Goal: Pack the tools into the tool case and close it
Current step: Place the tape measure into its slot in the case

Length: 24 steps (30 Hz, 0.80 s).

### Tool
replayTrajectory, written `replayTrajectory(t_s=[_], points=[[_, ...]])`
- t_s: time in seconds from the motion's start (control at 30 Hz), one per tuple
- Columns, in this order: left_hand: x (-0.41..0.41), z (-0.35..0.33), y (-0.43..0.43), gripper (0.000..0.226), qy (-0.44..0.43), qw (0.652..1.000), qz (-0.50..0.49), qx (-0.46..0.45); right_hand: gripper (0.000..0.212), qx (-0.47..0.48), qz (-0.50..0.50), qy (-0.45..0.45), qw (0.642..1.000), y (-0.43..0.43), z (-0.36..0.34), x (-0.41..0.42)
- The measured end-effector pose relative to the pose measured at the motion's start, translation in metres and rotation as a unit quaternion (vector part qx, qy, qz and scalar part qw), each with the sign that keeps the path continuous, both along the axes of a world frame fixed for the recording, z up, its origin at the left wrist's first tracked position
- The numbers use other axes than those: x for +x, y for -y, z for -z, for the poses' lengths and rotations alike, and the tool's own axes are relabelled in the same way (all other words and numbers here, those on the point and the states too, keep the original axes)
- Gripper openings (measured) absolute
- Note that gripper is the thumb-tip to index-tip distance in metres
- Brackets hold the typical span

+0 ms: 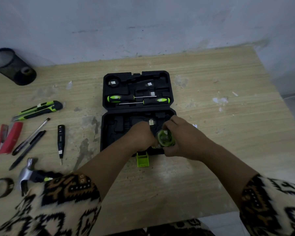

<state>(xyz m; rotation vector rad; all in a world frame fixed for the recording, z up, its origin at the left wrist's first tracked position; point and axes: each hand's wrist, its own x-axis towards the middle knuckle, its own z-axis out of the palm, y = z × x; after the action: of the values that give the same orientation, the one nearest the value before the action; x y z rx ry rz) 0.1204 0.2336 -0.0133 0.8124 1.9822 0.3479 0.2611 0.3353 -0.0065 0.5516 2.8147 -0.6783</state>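
Pressing together on the tape measure in the tool case, both hands grip it; two screwdrivers fill the lid.

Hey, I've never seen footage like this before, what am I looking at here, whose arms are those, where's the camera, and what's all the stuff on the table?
There is no machine here. One camera is worn on a person's head and looks down, so the two arms in patterned sleeves are that person's own.

On the wooden table lies an open black tool case. Its far half already holds two green-handled screwdrivers. Over the near half, the left hand and the right hand together grip a round green tool, probably a tape measure, though it is blurred.

Still waiting on the left: a green utility knife, a tester screwdriver, a hammer and a tape roll. A red stapler, two pens and a mesh cup lie there too.
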Motion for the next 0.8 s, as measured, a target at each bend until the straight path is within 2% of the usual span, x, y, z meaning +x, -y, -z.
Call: replayTrajectory(t_s=[0.13, 0.27, 0.33, 0.47, 0.6, 0.8], points=[[-0.005, -0.008, 0.003, 0.019, 0.016, 0.992, -0.108, 0.069, 0.062, -0.011, 0.03, -0.023, 0.999, -0.003, -0.008, -0.003], [-0.003, -0.001, 0.009, 0.033, 0.0, 0.98, -0.161, 0.118, 0.064, -0.036, 0.032, -0.004, 0.999, -0.004, -0.008, -0.007], [-0.004, 0.004, 0.012, 0.031, -0.015, 0.974, -0.181, 0.137, 0.063, -0.045, 0.031, 0.002, 0.999, -0.003, -0.006, -0.006], [-0.009, 0.006, 0.019, 0.015, -0.047, 0.97, -0.166, 0.169, 0.059, -0.045, 0.003, 0.034, 0.998, 0.002, -0.004, -0.004], [-0.01, 0.006, 0.02, 0.016, -0.082, 0.979, -0.094, 0.158, 0.055, -0.03, -0.004, 0.064, 0.997, 0.001, -0.006, -0.01], [-0.004, 0.004, 0.012, 0.014, -0.056, 0.984, -0.053, 0.162, 0.058, -0.014, -0.023, 0.107, 0.994, 0.002, -0.007, -0.013]])
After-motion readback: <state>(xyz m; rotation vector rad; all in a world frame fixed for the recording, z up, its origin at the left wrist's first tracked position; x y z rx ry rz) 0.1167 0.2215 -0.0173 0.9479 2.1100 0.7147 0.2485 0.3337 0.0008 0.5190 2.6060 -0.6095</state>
